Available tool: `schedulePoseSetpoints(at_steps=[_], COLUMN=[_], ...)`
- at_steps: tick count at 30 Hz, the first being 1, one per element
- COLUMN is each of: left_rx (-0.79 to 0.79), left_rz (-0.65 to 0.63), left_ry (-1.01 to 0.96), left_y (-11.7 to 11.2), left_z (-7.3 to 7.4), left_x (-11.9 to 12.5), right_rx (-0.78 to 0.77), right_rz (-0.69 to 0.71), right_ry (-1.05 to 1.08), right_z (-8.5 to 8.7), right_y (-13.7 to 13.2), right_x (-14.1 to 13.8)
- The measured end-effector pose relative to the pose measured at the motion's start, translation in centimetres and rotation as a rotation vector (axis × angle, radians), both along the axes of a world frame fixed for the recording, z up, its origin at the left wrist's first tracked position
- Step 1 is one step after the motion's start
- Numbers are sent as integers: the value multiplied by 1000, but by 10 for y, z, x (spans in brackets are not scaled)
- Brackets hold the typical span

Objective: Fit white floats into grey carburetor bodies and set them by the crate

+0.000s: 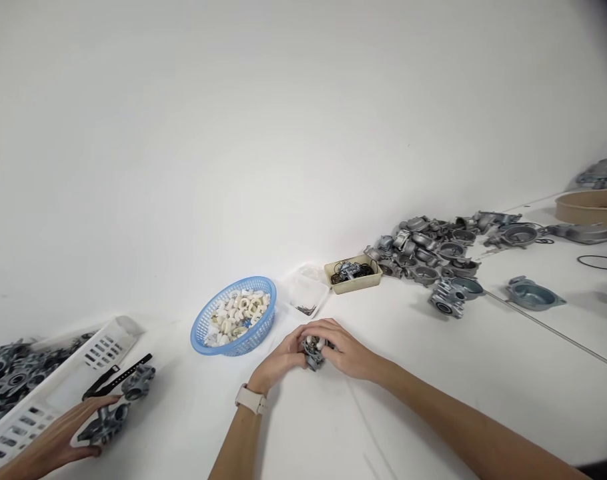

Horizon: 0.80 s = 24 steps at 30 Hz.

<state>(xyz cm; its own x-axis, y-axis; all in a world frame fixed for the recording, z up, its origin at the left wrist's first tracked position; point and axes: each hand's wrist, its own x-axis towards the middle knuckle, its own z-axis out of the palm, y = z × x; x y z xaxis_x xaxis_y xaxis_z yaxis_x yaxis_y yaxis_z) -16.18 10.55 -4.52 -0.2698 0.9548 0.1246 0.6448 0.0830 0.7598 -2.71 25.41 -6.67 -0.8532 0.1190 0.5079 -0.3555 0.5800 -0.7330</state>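
- I see left hand (279, 363) and right hand (347, 351) curled, both pinching 1 metal part (314, 364)
- Part's between them; can't tell if touching table (308, 427)
- Blue basket (251, 341): part's 10 o'clock; white tray (309, 291): 12

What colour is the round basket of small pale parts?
Blue. The basket shows in the head view, the only one here.

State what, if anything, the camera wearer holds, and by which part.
The left hand and right hand hold a metal part by its sides; exact contacts are hidden.
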Motion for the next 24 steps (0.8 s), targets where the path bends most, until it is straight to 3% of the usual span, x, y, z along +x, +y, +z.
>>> schedulePoseSetpoints(at_steps=[4,10,14,18,24], left_rx=[-14,-34,46,74,111], left_rz=[-129,17,52,51,35], left_ry=[-349,-206,-117,-142,-198], left_y=[-3,-2,2,3,2], left_z=[-5,-21,-25,-25,-29], left_x=[-6,-18,-15,-10,-12], right_rx=[-179,-315,-263,-199,20], right_rz=[-94,-330,-406,-401,-502], right_ry=[-7,38,43,8,-46], right_z=[-3,-13,-20,-22,-18], right_y=[12,48,59,51,42], right_x=[-2,-10,-12,-13,-9])
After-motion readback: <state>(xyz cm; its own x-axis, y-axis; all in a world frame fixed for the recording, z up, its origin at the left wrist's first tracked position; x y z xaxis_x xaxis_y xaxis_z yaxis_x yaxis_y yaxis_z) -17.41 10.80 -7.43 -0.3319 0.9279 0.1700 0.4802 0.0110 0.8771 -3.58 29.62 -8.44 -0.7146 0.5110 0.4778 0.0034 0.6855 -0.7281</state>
